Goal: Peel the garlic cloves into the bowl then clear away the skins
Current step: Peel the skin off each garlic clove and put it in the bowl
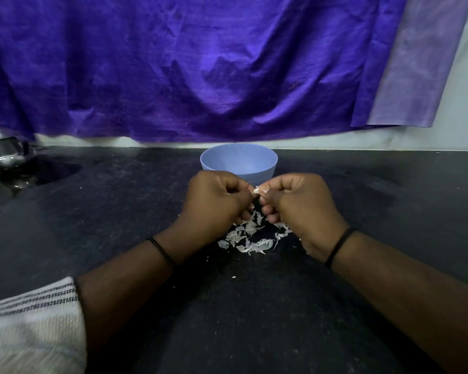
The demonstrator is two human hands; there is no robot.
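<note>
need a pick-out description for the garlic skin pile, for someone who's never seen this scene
Start at the blue bowl at the back of the dark countertop. Nearer the camera, the left hand and right hand meet over a clove. Below them lies the skin pile: thin white papery flakes, the only light scatter on the dark surface.

Legible text, labels, brands, numbers, signs: none. A small yellowish mark on the metal vessel, far left, is too blurred to read.

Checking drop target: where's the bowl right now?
Head view: the blue bowl sits centre on the dark counter, just beyond both hands, below the purple cloth.
</note>
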